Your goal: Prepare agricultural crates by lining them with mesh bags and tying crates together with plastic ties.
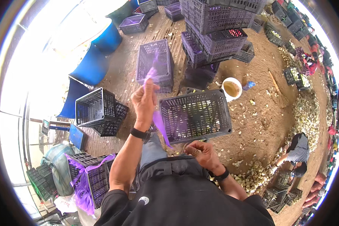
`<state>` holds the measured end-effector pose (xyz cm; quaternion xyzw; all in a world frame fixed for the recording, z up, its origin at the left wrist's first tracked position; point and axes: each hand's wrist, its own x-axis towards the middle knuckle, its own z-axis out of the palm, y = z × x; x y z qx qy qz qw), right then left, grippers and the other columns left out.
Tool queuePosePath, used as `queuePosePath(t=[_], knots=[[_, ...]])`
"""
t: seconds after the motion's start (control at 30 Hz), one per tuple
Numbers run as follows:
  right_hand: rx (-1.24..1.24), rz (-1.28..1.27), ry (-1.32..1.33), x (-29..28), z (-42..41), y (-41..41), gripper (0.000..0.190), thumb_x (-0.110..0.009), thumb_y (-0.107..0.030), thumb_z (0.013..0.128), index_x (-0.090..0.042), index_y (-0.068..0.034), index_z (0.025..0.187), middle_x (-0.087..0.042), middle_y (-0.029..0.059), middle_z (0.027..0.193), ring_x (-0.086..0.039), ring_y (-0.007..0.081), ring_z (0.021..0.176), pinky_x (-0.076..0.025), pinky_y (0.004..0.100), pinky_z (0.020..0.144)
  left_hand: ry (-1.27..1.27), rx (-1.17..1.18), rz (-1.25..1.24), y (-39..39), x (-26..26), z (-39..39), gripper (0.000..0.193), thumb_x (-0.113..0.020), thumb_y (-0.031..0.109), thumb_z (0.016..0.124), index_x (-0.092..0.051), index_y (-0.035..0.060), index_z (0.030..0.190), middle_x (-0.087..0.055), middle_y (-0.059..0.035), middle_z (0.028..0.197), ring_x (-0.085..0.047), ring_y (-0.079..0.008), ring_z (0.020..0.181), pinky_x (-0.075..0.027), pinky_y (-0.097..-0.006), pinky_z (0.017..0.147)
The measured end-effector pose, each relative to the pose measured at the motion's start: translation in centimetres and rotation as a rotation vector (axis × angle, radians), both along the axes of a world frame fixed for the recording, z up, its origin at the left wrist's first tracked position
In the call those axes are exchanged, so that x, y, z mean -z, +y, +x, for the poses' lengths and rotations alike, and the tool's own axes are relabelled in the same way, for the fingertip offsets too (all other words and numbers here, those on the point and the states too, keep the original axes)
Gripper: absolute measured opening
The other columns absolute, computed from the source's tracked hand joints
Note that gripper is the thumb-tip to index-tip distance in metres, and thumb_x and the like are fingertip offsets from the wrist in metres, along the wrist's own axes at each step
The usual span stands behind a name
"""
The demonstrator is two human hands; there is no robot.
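Observation:
My left hand is raised with its fingers closed on a strip of purple mesh netting, which sticks up above the fist and hangs down below it. A black plastic crate stands before me, with pale green pieces visible through its slatted bottom. Near the crate's front edge is my right hand, its thumb and fingers pinched around a thin, brownish loop, perhaps a rubber band. More purple netting drapes over a black crate at lower left.
Tall crate stacks stand ahead, beside a white bucket and a blue bottle. Empty crates and blue barrels are at left. A broom lies right, near scattered pale peelings and a bending person.

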<state>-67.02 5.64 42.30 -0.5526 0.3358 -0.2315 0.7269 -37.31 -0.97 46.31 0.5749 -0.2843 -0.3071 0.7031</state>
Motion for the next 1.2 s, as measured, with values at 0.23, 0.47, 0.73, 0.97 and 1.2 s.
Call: queuePosePath(t=[0.23, 0.47, 0.73, 0.97, 1.2], knots=[[0.243, -0.084, -0.241, -6.6, -1.1, -9.5, 0.066, -0.074, -0.051, 0.103, -0.063, -0.001, 0.145, -0.073, 0.0076, 0.123, -0.068, 0.0150, 0.103, -0.055, 0.0317, 0.091, -0.304, 0.336, 0.148, -0.5, -4.1, -5.1, 0.043, -0.071, 0.036, 0.108, -0.075, 0.0027, 0.081, -0.050, 0.0061, 0.053, -0.044, -0.0025, 0.049, -0.032, -0.0251, 0.048], [-0.019, -0.048, -0.038, -9.0, -0.8, -10.2, 0.033, -0.071, -0.032, 0.109, -0.077, 0.000, 0.115, -0.078, 0.0036, 0.099, -0.066, 0.0072, 0.089, -0.054, 0.0257, 0.079, -0.529, 0.511, 0.137, -1.7, -3.4, -8.8, 0.045, -0.071, 0.036, 0.107, -0.074, 0.0030, 0.077, -0.054, 0.0048, 0.055, -0.048, -0.0035, 0.051, -0.037, -0.0259, 0.049], [0.406, 0.033, -0.117, -5.6, -1.2, -8.2, 0.016, -0.077, -0.018, 0.104, -0.076, -0.003, 0.099, -0.076, -0.0001, 0.084, -0.056, 0.0014, 0.067, -0.043, 0.0209, 0.057, -0.642, 0.204, 0.194, -2.1, -0.6, -9.4, 0.028, -0.083, 0.027, 0.098, -0.072, 0.0024, 0.105, -0.069, -0.0008, 0.084, -0.061, -0.0058, 0.077, -0.049, -0.0254, 0.068], [0.454, -0.031, -0.063, -3.8, 0.4, -7.4, 0.016, -0.080, -0.010, 0.101, -0.071, -0.001, 0.092, -0.069, -0.0020, 0.080, -0.055, 0.0024, 0.069, -0.047, 0.0230, 0.059, -0.218, 0.657, 0.394, 3.5, -3.6, -12.6, 0.039, -0.079, 0.031, 0.101, -0.072, -0.0044, 0.115, -0.071, -0.0014, 0.096, -0.064, -0.0075, 0.088, -0.052, -0.0257, 0.075], [0.381, 0.091, -0.139, -3.5, -0.1, -7.0, 0.012, -0.075, -0.011, 0.105, -0.075, 0.001, 0.106, -0.076, 0.0029, 0.089, -0.069, 0.0076, 0.077, -0.058, 0.0251, 0.068, 0.041, 0.841, 0.344, 3.7, -1.5, -10.9, 0.050, -0.084, 0.025, 0.099, -0.066, -0.0043, 0.136, -0.076, -0.0044, 0.113, -0.069, -0.0091, 0.101, -0.056, -0.0259, 0.086]])
